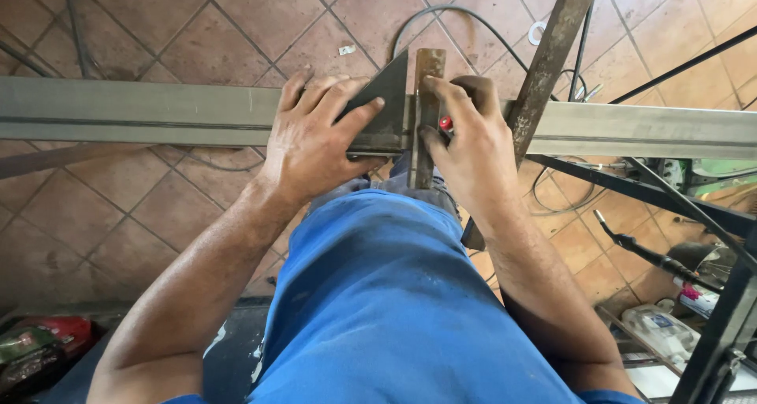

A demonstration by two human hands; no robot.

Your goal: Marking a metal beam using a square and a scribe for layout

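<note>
fingers (347,96) press triangular square (388,104) against flat bar (428,81).

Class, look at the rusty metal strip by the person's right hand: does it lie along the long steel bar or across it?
Across it. The rusty strip runs toward the camera, crossing the horizontal steel bar, pinned by the right hand.

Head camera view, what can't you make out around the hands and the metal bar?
- Red object: mostly hidden under the right hand; kind unclear.
- Triangular plate: lower left corner covered by the left hand.
- Long metal bar: both ends cut off by the picture edges.
- Rusty strip: lower end hidden behind the blue shirt.
</note>
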